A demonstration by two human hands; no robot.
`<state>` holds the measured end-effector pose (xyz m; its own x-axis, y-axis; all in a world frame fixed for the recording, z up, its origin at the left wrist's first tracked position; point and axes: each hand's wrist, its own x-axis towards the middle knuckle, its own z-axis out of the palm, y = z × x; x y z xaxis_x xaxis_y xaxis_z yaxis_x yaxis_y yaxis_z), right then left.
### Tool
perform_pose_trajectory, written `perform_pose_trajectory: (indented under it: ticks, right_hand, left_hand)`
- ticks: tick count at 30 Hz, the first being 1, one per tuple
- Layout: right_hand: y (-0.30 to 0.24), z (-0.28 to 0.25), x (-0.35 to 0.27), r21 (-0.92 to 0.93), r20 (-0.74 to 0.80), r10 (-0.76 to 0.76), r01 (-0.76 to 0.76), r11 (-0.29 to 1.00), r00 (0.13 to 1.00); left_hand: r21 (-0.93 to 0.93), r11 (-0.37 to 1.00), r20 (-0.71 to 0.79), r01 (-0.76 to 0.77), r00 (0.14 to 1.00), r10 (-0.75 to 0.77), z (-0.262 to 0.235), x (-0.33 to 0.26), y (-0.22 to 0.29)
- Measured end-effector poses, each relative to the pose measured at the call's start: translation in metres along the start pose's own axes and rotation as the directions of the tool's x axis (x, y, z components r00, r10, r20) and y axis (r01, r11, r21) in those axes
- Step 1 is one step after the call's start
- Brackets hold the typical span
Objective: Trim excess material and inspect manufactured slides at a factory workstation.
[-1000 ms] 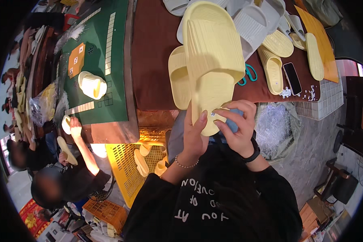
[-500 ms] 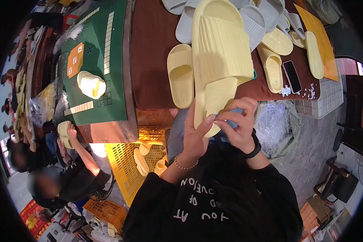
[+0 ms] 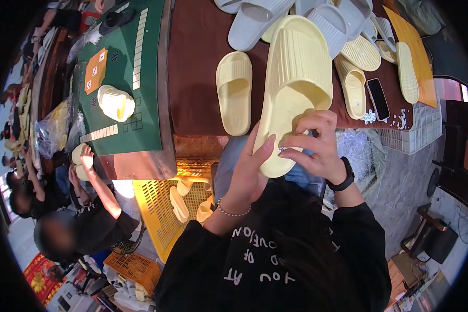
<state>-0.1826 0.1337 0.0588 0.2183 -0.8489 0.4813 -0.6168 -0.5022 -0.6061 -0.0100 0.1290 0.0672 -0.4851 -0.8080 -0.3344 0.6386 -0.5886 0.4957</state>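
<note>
A pale yellow slide sandal is held up in front of me, its toe strap facing away and its heel toward me. My left hand grips its heel from the left side, thumb lying on the footbed. Over the right side of the footbed, my right hand pinches a small whitish sticker between thumb and forefinger. Whether the sticker touches the sole, I cannot tell. Left of the held sandal, another yellow slide lies on the brown tabletop.
Grey slides pile up at the back. More yellow slides, a phone and loose white stickers lie right. A yellow crate stands below the table. At left, a co-worker handles slides beside a green mat.
The held sandal has tilted and moved away from me, so more of its footbed shows. My right hand has shifted slightly right, and the sticker has come with it.
</note>
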Motion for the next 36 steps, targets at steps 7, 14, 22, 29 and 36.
perform_pose_trajectory:
  ticks: [7, 14, 22, 29, 36]
  right_hand:
    - [-0.003, -0.003, 0.007, 0.009, 0.111, 0.062, -0.064, 0.998, 0.992]
    - [-0.001, 0.003, -0.001, 0.055, 0.124, 0.070, -0.077, 0.995, 0.990]
    - [0.001, 0.003, -0.010, 0.309, 0.070, 0.167, -0.181, 0.934, 0.983]
    - [0.009, 0.005, -0.018, 0.230, 0.041, 0.214, -0.218, 0.948, 0.976]
    - [0.021, 0.003, -0.059, 0.697, 0.018, 0.446, -0.331, 0.636, 0.895]
  left_hand:
    - [0.033, 0.999, -0.036, 0.018, 0.999, -0.016, 0.002, -0.001, -0.002]
    - [0.053, 0.999, -0.044, 0.007, 0.999, -0.005, 0.001, -0.002, -0.005]
    - [0.018, 1.000, -0.053, 0.011, 0.999, -0.010, 0.002, -0.001, -0.003]
    - [0.016, 1.000, -0.075, 0.002, 0.997, -0.001, 0.000, 0.008, -0.015]
    - [0.062, 0.995, -0.226, -0.077, 0.970, 0.089, -0.045, 0.024, -0.030]
